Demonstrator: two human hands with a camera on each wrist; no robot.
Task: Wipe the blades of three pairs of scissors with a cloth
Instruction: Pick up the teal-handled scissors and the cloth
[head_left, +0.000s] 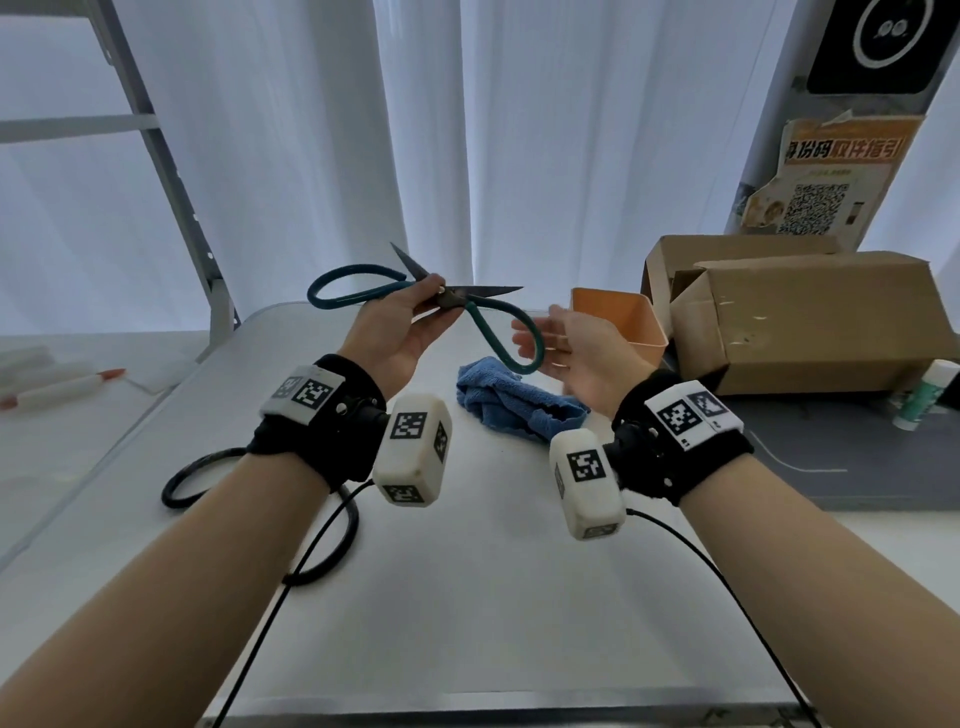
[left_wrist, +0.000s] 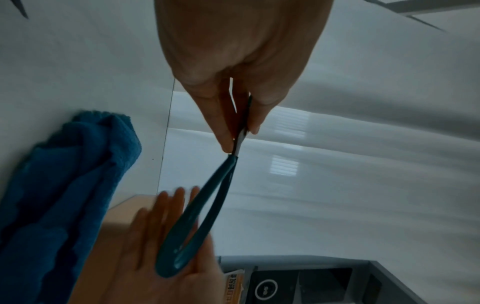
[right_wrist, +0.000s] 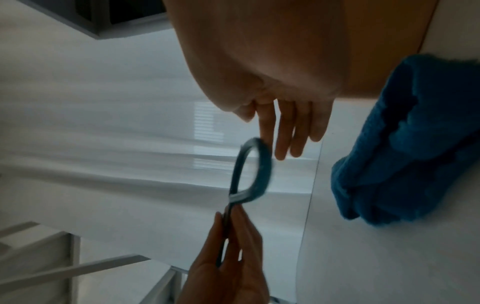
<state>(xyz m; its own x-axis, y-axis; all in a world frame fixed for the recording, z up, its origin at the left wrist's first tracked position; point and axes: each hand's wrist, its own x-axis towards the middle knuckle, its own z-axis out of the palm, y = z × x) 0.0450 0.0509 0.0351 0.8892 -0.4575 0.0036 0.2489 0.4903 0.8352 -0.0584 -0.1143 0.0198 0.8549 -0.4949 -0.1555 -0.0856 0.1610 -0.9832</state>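
Note:
My left hand (head_left: 410, 322) pinches a pair of teal-handled scissors (head_left: 363, 288) at the pivot, holding them in the air above the table with the blades spread apart. In the left wrist view, thumb and fingers squeeze the scissors (left_wrist: 197, 216) flat between them. My right hand (head_left: 566, 348) is held open, palm up, with its fingers just beside the lower handle loop (right_wrist: 253, 170). A crumpled blue cloth (head_left: 511, 402) lies on the white table (head_left: 467, 571) under the hands. A black-handled pair of scissors (head_left: 208, 478) lies on the table, partly hidden by my left forearm.
An orange plastic bin (head_left: 623, 322) stands behind my right hand. Open cardboard boxes (head_left: 800, 322) sit at the right on a grey mat (head_left: 857, 457), with a white bottle (head_left: 924, 395) beside them. A metal rack frame (head_left: 171, 171) rises at the left. White curtains hang behind.

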